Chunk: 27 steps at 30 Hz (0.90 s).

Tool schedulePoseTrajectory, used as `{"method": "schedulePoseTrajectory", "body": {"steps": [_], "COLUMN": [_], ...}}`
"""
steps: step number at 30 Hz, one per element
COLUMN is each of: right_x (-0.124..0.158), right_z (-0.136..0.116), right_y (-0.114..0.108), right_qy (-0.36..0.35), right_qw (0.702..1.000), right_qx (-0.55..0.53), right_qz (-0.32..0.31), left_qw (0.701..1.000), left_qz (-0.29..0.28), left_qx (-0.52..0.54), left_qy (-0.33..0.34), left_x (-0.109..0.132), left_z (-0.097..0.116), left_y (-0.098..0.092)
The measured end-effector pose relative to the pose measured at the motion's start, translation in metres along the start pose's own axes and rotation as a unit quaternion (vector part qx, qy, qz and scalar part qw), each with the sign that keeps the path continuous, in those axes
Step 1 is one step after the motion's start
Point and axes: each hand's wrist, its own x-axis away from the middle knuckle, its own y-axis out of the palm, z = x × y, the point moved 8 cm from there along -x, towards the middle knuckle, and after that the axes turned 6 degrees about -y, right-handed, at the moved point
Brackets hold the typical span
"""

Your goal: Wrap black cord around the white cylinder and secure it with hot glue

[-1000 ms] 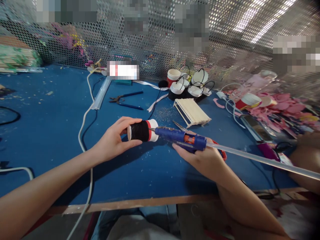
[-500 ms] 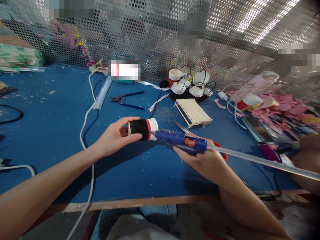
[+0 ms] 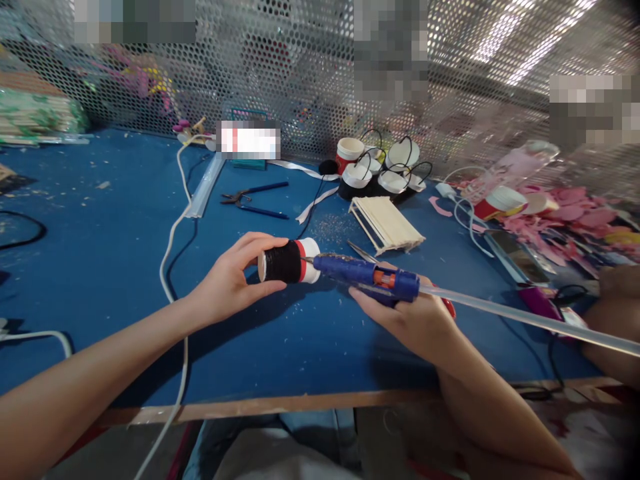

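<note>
My left hand (image 3: 235, 280) grips a small paper cup (image 3: 283, 261) lying on its side above the table. Black cord is wound round the cup's lower part, with a red band and a white rim beyond it. In my right hand (image 3: 410, 327) is a blue hot glue gun (image 3: 367, 277). Its nozzle tip meets the cup near the red band; whether it touches I cannot tell. A long clear glue stick (image 3: 520, 318) sticks out of the gun's back. Scissors (image 3: 361, 251) lie partly hidden behind the gun and my right hand.
Blue-handled pliers (image 3: 260, 200) lie ahead on the blue table. Several cups with black cord handles (image 3: 395, 177) stand by the mesh screen, near a bundle of wooden sticks (image 3: 390, 223). A white cable (image 3: 173, 240) crosses at left. Right are a phone (image 3: 517, 257), pink petals (image 3: 575, 220) and another person's arm (image 3: 613, 320).
The cup has shifted slightly right and turned in my left hand, and the thumb and fingers have moved on it. The glue gun has moved a little to the right with it.
</note>
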Motion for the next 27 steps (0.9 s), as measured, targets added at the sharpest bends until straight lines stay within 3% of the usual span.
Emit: {"method": "schedulePoseTrajectory", "body": {"steps": [4,9,14,20,27], "right_x": [0.005,0.001,-0.001,0.002,0.004], "right_z": [0.010,0.008,0.001,-0.001,-0.002], "right_y": [-0.004,-0.001,-0.001,0.003,0.001], "right_qy": [0.035,0.039,0.027,-0.009,-0.015], "right_qw": [0.998,0.999,0.998,0.998,0.999], "right_qx": [0.014,-0.018,-0.052,-0.050,-0.043], "right_qz": [0.054,0.022,0.001,-0.022,-0.017], "left_qw": [0.996,0.994,0.998,0.966,0.949], "left_qz": [0.003,-0.003,0.000,-0.027,-0.030], "left_qx": [-0.082,-0.099,0.040,0.157,0.201], "left_qy": [0.043,0.047,-0.050,-0.206,-0.240], "left_x": [0.002,0.002,-0.001,0.000,0.002], "left_z": [0.014,0.017,-0.005,-0.021,-0.025], "left_y": [0.000,0.002,0.001,0.006,0.008]}}
